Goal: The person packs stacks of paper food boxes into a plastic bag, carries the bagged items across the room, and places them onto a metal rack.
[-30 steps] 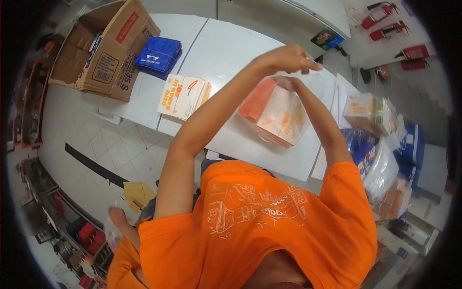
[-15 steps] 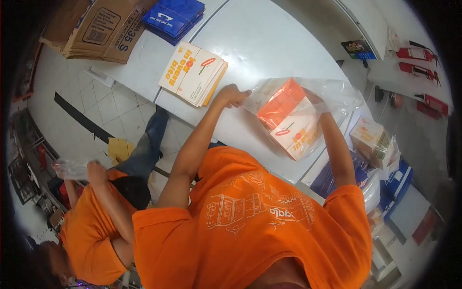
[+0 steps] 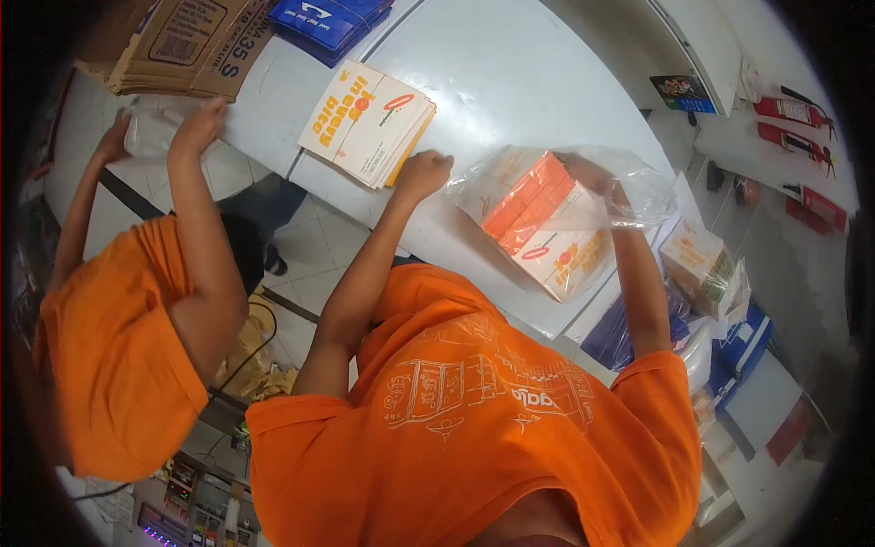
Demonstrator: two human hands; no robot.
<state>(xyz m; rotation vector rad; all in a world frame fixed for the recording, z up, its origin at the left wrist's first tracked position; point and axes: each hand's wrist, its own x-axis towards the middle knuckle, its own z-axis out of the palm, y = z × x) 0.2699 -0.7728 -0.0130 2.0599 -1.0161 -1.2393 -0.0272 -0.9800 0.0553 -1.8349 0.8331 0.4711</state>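
Observation:
A clear plastic bag [image 3: 638, 196] lies around a stack of flat printed food cartons [image 3: 561, 232], with orange edges and white faces, on the pale table. My right hand [image 3: 591, 173] is inside the bag, gripping the far side of the stack; film blurs its fingers. My left hand [image 3: 427, 175] is closed at the bag's left edge, though the film between its fingertips is hard to see. Just left of it sits another stack of flat cartons [image 3: 365, 123], printed "joy in every bite".
Blue folded bags [image 3: 328, 27] lie at the table's far left, by a brown cardboard box [image 3: 178, 46]. A co-worker in orange [image 3: 128, 337] stands left, holding clear plastic [image 3: 153, 126]. Bagged cartons [image 3: 697, 255] are at right. Red extinguishers [image 3: 793, 111] stand beyond.
My left hand has shifted slightly left, and the bag's left edge has moved left too. The right hand stays inside the bag. The co-worker has turned and raised both hands toward the cardboard box.

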